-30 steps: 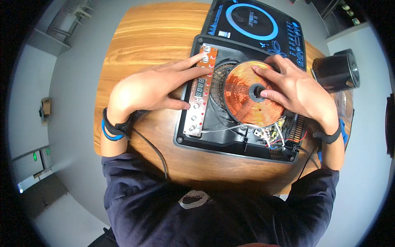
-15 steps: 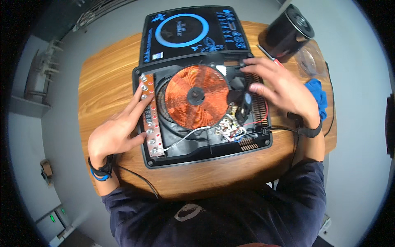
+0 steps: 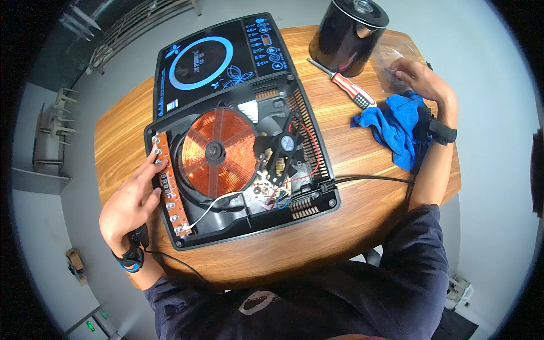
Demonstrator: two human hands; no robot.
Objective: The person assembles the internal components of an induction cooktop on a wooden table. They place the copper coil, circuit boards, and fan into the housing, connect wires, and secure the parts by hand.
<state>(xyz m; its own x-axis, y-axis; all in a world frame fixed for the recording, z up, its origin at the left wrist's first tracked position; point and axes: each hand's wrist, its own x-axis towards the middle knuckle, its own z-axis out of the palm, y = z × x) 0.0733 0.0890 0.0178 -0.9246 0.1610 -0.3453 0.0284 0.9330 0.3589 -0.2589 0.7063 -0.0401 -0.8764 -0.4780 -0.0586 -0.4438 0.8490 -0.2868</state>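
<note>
An opened black induction cooker base (image 3: 317,209) lies on the round wooden table (image 3: 362,164). Its copper coil (image 3: 226,144), small fan (image 3: 287,143) and wiring are exposed. My left hand (image 3: 130,207) rests flat at the base's left edge, fingers spread and touching the orange control board strip (image 3: 167,187). My right hand (image 3: 422,79) is far off at the table's right rim. Its fingers curl on a clear plastic bag (image 3: 388,56), just past a crumpled blue cloth (image 3: 396,127).
The cooker's black glass top panel (image 3: 198,62) with a blue ring lies behind the base. A black cylindrical pot (image 3: 345,37) stands at the back right, and a red-handled screwdriver (image 3: 351,90) lies beside it. A black power cord (image 3: 368,179) runs right from the base.
My right hand left the cooker's inside and moved to the plastic bag at the right rim. My left hand stayed at the control board. My head turned, shifting the view.
</note>
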